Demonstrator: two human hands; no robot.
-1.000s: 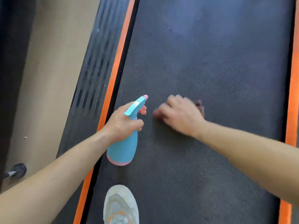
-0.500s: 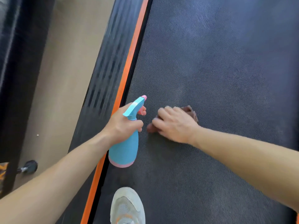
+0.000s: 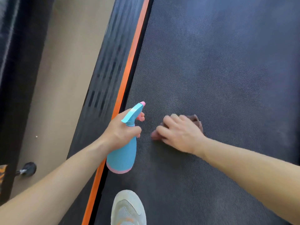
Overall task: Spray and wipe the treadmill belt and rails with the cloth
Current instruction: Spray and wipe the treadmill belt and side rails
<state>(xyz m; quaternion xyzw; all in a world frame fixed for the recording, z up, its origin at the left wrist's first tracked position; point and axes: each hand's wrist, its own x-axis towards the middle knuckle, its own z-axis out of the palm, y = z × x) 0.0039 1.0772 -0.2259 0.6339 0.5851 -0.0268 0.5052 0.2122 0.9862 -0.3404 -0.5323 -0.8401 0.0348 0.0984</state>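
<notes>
The dark textured treadmill belt fills the middle and right. Along its left edge runs an orange stripe beside the black ribbed side rail. My left hand grips the neck of a blue spray bottle with a pink nozzle, held just above the belt's left edge, nozzle pointing away from me. My right hand presses a small brown cloth flat on the belt, just right of the bottle. Most of the cloth is hidden under the fingers.
My grey shoe stands on the belt at the bottom. A beige floor lies left of the rail, with a black foot or wheel and a dark frame at the far left.
The view has shifted, so the rail and floor take more of the left. My right hand with the cloth stays close to the bottle, sliding slightly on the belt. The left hand holds the bottle steady.
</notes>
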